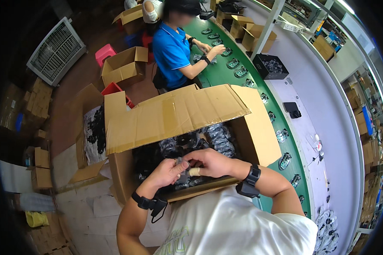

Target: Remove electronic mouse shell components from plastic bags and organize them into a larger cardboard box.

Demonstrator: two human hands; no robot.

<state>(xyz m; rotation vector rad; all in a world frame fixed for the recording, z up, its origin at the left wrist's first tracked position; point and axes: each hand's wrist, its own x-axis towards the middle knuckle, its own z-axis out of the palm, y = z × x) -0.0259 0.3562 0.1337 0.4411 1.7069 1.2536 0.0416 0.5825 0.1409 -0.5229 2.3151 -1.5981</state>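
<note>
Fingertips of left hand [169,171] and right hand [209,162] pinched together on small part [179,161], too tiny to identify, mostly hidden. Held over open box [174,114] of dark bagged items [219,138]. Conveyor [225,74] beyond.

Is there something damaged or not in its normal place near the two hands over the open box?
One oddity: a finger of the right hand has a pale wrap, perhaps a bandage. Both hands pinch a small item over the cardboard box; the left hand looks normal. Nothing looks spilled.
</note>
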